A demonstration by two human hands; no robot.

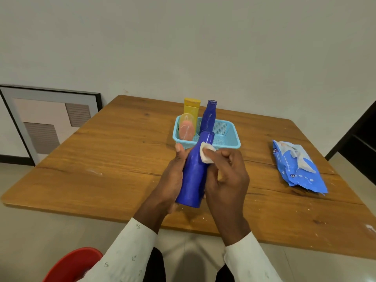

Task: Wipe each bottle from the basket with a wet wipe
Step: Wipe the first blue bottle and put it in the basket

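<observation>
Our left hand [173, 176] gripped the tall blue plastic bottle [194, 171] above the near edge of the brown wooden table [101, 159], while our right hand [225, 176] pinched a small white wet wipe [206, 152] against its neck. Behind it stood the light blue plastic basket [227, 137]. The blue wipes packet [299, 167] lay well apart near the right edge. The bottle hid part of the basket's front wall.

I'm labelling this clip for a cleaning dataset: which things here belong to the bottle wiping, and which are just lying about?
Part of the job:
- blue bottle, gripped by the left hand
- wet wipe, pressed to its neck by the right hand
- light blue basket holding a second blue bottle, a yellow bottle and a pink bottle
- wet wipe pack

Lying about:
- framed picture against the wall
- red chair
</observation>
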